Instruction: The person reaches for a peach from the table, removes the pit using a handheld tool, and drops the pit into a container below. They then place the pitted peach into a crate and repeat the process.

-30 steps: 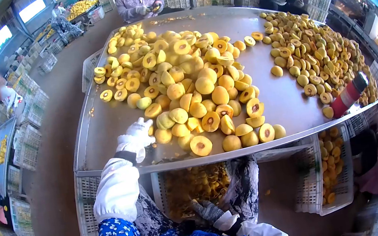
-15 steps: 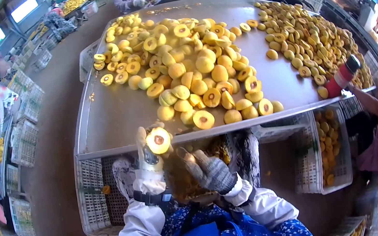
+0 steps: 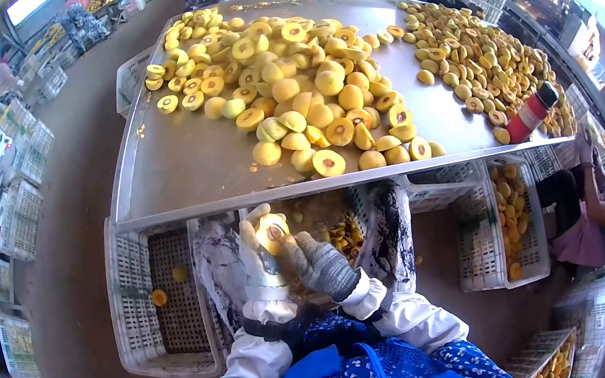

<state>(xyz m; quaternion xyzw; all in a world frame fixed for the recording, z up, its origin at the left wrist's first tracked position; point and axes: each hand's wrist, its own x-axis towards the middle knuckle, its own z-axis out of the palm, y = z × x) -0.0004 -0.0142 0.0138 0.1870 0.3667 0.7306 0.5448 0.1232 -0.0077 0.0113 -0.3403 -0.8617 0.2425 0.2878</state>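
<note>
In my gloved left hand (image 3: 257, 262) sits a halved yellow peach (image 3: 271, 227), its cut face with the brown-red centre turned up. My right hand (image 3: 324, 268), in a grey knit glove, is closed, with its fingertips against the lower right edge of that half. Anything between those fingertips is too small to make out. Both hands are in front of the metal table (image 3: 182, 168), just below its near edge. A large heap of peach halves (image 3: 288, 89) lies on the table, some cut side up and some skin side up.
A second heap of halves (image 3: 487, 60) covers the table's right side, near a red and black bottle (image 3: 533, 111). Below the edge are a white crate (image 3: 163, 358) at left and a crate of halves (image 3: 522, 273) at right. Several other people sit around.
My right hand has come left and up to the peach half, which was apart from it before. The half has stayed in my left hand. The whole view has shifted slightly.
</note>
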